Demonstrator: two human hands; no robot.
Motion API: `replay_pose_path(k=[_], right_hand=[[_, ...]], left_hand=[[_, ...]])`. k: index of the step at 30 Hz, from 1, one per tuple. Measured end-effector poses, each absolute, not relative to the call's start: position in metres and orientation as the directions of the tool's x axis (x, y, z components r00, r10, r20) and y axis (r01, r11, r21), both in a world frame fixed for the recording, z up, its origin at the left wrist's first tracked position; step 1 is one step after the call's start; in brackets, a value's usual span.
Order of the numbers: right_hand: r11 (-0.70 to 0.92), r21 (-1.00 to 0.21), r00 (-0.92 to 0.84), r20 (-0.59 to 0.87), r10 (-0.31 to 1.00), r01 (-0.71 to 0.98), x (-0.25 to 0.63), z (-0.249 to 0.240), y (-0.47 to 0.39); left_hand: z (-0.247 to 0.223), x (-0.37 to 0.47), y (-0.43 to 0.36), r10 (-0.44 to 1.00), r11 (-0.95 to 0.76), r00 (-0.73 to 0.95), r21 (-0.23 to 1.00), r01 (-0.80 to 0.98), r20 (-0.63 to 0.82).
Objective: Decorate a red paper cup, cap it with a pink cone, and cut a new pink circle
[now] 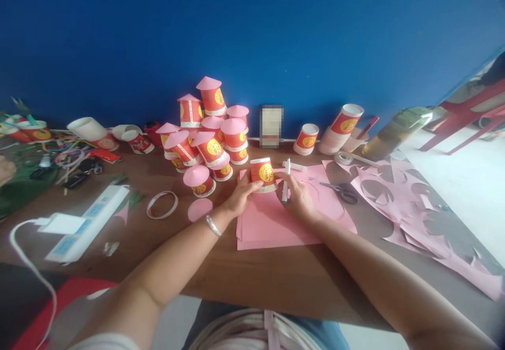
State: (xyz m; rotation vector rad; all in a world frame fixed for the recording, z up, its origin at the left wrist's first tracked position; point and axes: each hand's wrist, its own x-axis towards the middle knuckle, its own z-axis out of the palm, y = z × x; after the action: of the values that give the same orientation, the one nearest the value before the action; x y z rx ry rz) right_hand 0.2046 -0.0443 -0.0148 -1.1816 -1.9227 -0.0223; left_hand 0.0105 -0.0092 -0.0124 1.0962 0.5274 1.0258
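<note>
My left hand [242, 195] grips a red paper cup [261, 172] with a yellow printed emblem, its thumb along the cup's lower side. The cup sits upside down or upright just over pink paper sheets [272, 223]; I cannot tell which. My right hand [298, 197] holds a slim white marker [286, 179], nearly upright, between its fingers. The fingertips of that hand reach close to the cup's right side. Left of my hands, red cups with pink paper cone tops [213, 147] stand in a stack, and a pink paper disc [200, 209] lies below them.
At the right lie black scissors [345, 195], cut pink scraps [414, 218] and a tape roll [343, 158]. A bottle [394, 134] and more cups [306, 139] stand along the blue wall. On the left are a power strip [90, 223] and a white ring [162, 205].
</note>
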Motion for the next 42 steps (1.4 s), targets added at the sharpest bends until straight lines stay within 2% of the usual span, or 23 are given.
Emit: replay_pose_path(k=[5, 11, 18, 25, 31, 36, 42], right_hand=[[0.606, -0.206, -0.253, 0.772, 0.583, 0.768, 0.207, -0.016, -0.045], [0.651, -0.040, -0.358, 0.809, 0.466, 0.758, 0.211, -0.013, -0.048], [0.659, -0.041, -0.380, 0.790, 0.482, 0.751, 0.213, -0.015, -0.047], [0.726, 0.035, -0.509, 0.736, 0.446, 0.687, 0.215, -0.014, -0.051], [0.697, 0.019, -0.471, 0.751, 0.463, 0.716, 0.214, -0.011, -0.050], [0.695, 0.033, -0.478, 0.750, 0.458, 0.718, 0.212, -0.010, -0.049], [0.717, 0.044, -0.482, 0.769, 0.420, 0.695, 0.216, 0.005, -0.056]], left_hand=[[-0.002, 0.017, -0.014, 0.873, 0.109, 0.478, 0.919, -0.380, 0.094], [0.008, 0.017, -0.014, 0.878, 0.061, 0.462, 0.928, -0.368, 0.125], [-0.003, 0.014, -0.009, 0.844, 0.131, 0.519, 0.885, -0.446, 0.137], [-0.002, 0.012, -0.009, 0.848, 0.108, 0.523, 0.940, -0.325, 0.083], [-0.003, 0.012, -0.008, 0.876, 0.106, 0.469, 0.906, -0.410, 0.110], [-0.008, 0.012, -0.008, 0.838, 0.118, 0.536, 0.926, -0.359, 0.101], [-0.006, 0.012, -0.008, 0.894, 0.040, 0.437, 0.953, -0.301, 0.101]])
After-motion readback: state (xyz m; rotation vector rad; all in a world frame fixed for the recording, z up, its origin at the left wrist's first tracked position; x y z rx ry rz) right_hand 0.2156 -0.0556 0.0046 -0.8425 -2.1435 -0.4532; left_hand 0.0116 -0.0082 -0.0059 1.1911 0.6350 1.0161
